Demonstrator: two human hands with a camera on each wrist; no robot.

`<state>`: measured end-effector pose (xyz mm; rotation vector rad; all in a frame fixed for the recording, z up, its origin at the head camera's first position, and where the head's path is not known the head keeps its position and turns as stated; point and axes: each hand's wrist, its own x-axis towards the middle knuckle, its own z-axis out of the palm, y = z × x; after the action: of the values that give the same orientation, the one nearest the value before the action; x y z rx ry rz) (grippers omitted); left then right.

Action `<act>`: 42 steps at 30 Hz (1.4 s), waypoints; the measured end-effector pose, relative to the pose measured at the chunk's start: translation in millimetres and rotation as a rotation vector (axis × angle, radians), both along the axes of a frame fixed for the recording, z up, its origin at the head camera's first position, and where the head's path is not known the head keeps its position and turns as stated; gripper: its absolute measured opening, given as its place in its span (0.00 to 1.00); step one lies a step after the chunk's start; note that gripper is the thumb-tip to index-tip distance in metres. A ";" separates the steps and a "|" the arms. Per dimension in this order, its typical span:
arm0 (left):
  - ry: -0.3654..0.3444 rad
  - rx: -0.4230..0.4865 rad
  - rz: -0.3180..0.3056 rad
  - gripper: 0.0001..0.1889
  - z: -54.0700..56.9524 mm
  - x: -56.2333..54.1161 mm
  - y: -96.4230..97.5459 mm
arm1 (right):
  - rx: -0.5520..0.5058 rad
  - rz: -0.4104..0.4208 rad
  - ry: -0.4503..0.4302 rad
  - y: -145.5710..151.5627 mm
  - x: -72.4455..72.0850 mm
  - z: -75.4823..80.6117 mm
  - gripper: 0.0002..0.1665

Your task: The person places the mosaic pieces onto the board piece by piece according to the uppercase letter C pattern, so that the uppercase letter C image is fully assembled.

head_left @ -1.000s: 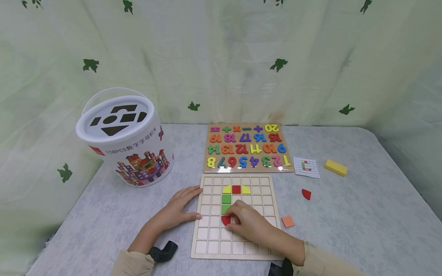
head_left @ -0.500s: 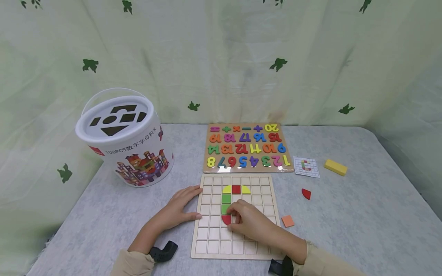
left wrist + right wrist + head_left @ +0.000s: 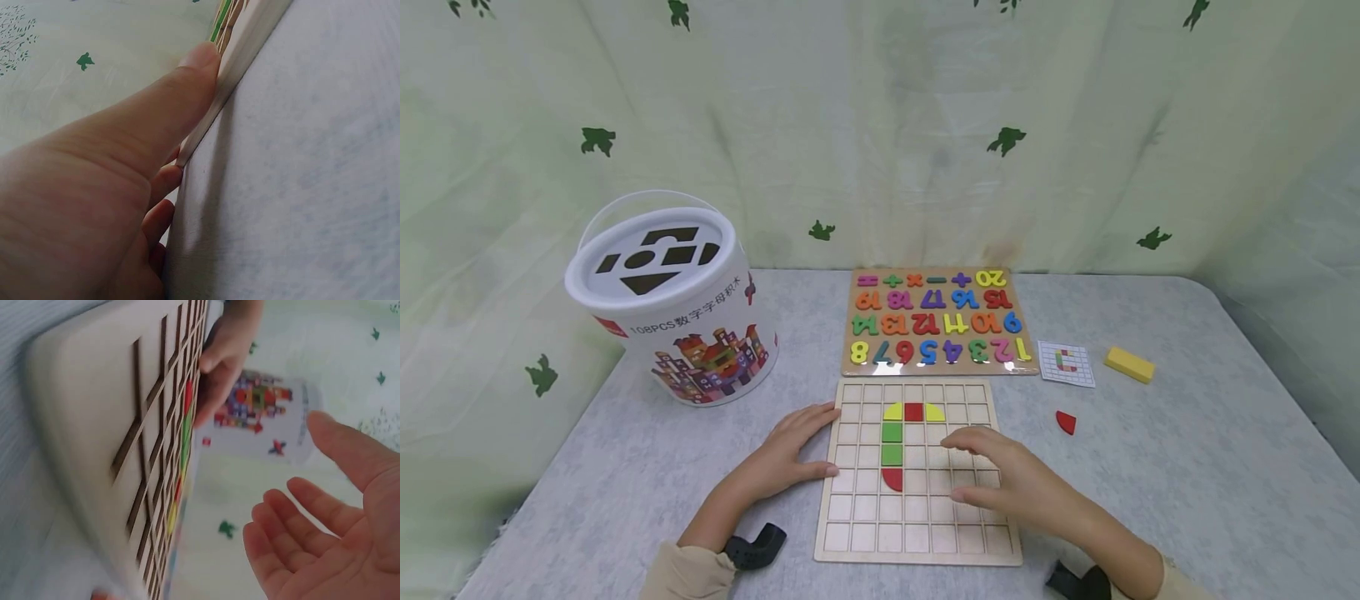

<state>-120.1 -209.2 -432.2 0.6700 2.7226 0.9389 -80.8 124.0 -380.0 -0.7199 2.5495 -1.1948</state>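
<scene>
A wooden grid board [image 3: 917, 542] lies flat on the table. My left hand [image 3: 786, 450] rests at its left edge, thumb and fingertips touching the rim with the fingers extended. My right hand [image 3: 1007, 479] is over the board's right part, thumb and fingers spread apart and nothing between them, as the right wrist view also shows. In the grid sit a yellow quarter-round tile [image 3: 892, 412], a red square tile [image 3: 913, 412], a second yellow quarter-round tile [image 3: 934, 413], two green square tiles [image 3: 892, 432] and a red quarter-round tile [image 3: 892, 478]. The orange square tile is hidden behind my right hand in the head view.
A number puzzle board [image 3: 940, 325] lies behind the grid. To the right are a pattern card [image 3: 1066, 364], a yellow block [image 3: 1129, 365] and a loose red quarter-round tile [image 3: 1065, 422]. A white lidded bucket [image 3: 677, 308] stands at the back left, before a curtain [image 3: 925, 125].
My right hand has let go of the red quarter-round tile, which stays in its square below the green tiles. The hand has moved right and its fingers have spread. My left hand has not moved.
</scene>
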 end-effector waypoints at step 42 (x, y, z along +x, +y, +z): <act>0.001 -0.010 0.003 0.43 0.1 0.4 0.3 | 0.014 -0.045 0.168 50.1 2.9 -17.0 0.14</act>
<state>-119.8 -208.9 -432.1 0.6653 2.7281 0.9257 -77.8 174.1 -397.0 -0.7948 2.7210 -1.1743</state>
